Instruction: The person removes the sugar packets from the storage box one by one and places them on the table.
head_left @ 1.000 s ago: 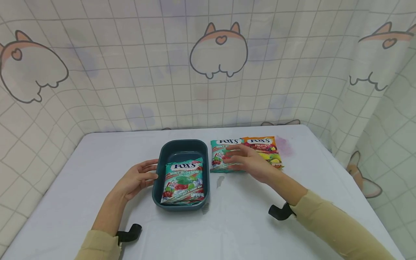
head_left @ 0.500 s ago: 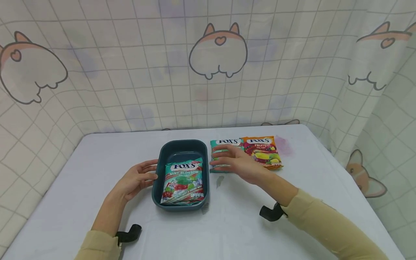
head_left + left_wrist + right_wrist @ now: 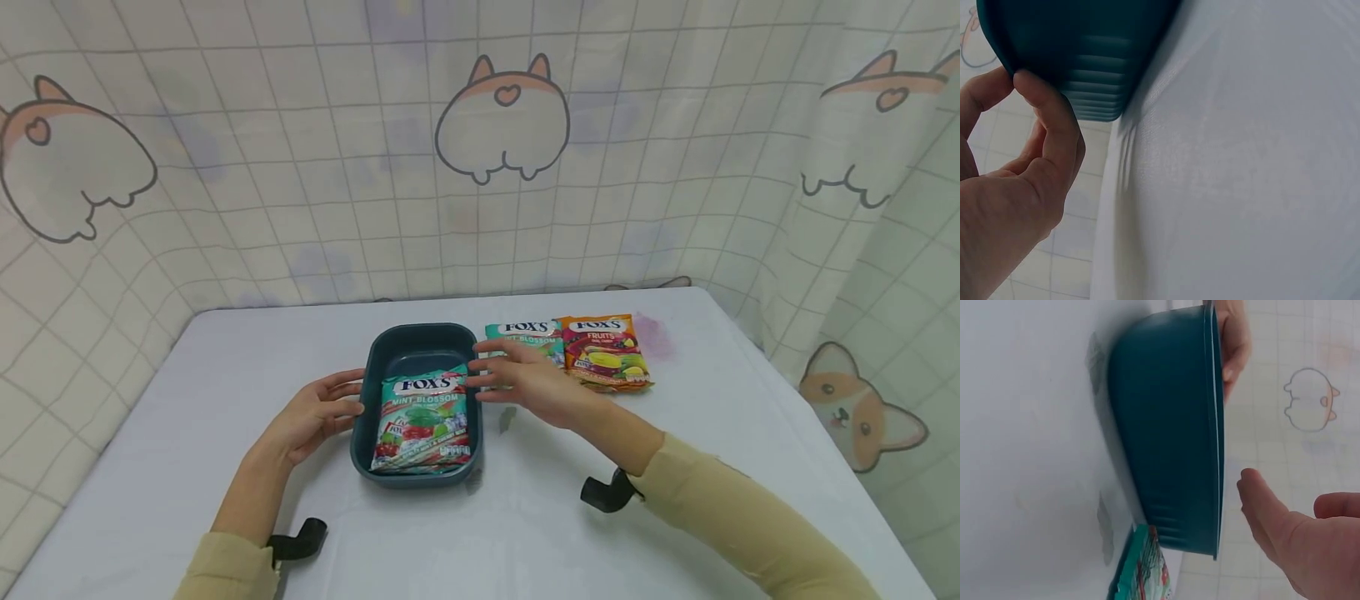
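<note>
Standing on the white worktop [image 3: 225, 367], the dark teal tub [image 3: 390, 350] holds a mint candy bag [image 3: 423, 421]; the left hand [image 3: 311, 417] touches its side, fingers [image 3: 1054, 119] loosely curved, while the right hand [image 3: 536, 385] hovers alongside, fingers [image 3: 487, 371] straight and spread.

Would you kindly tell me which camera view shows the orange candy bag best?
The head view: the orange candy bag lies flat and fully visible on the table, label up. Neither wrist view shows it; they show mostly the teal tub.

The tub [image 3: 375, 367] is dark teal, the tabletop [image 3: 712, 433] white. One candy packet [image 3: 422, 421] is mint green and red; another packet [image 3: 606, 350] is orange.
</note>
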`<state>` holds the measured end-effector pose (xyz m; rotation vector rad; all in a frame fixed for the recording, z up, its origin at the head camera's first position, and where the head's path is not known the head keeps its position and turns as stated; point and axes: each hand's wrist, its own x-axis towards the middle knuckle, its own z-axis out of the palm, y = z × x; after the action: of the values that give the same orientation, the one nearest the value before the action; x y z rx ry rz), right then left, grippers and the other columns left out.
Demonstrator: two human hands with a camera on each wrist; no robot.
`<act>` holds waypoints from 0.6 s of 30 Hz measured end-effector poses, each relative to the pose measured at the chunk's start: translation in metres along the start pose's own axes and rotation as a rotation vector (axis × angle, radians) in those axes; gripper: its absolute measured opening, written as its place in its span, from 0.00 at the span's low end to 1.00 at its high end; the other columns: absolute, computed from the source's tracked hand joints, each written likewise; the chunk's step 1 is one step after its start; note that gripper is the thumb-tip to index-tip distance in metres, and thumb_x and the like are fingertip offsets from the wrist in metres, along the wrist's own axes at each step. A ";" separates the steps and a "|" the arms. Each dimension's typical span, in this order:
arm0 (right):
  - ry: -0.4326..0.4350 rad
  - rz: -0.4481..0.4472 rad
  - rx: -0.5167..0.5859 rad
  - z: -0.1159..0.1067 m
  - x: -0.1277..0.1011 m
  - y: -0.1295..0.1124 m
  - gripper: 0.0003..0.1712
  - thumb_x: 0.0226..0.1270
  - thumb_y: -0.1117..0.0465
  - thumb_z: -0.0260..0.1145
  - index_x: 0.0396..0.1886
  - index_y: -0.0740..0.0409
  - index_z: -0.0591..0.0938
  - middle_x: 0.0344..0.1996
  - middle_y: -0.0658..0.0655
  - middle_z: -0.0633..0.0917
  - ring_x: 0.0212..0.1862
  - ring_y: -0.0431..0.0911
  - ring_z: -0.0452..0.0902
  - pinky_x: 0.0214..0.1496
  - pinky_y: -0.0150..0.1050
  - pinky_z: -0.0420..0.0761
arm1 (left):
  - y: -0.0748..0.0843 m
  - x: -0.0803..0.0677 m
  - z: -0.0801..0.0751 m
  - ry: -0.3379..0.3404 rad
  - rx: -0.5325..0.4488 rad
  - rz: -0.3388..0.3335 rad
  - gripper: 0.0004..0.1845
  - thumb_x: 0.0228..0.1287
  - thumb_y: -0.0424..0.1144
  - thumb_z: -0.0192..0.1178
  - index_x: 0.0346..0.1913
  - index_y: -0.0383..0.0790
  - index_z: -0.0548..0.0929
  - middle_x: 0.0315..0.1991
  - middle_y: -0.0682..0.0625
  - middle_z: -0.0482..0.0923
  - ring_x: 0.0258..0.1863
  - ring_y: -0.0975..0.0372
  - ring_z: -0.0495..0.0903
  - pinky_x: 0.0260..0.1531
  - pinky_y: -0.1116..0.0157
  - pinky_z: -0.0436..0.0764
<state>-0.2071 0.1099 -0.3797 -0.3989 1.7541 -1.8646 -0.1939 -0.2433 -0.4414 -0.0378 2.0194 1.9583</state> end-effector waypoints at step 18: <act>0.031 0.098 0.017 0.033 0.009 -0.002 0.25 0.84 0.59 0.51 0.74 0.64 0.65 0.74 0.70 0.64 0.73 0.62 0.66 0.70 0.55 0.69 | 0.000 0.001 0.001 0.000 -0.014 -0.001 0.36 0.71 0.29 0.62 0.78 0.31 0.59 0.67 0.33 0.69 0.49 0.59 0.83 0.52 0.64 0.83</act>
<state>-0.1965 0.0772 -0.3756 -0.2731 1.7446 -1.8247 -0.1944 -0.2425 -0.4421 -0.0426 2.0049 1.9724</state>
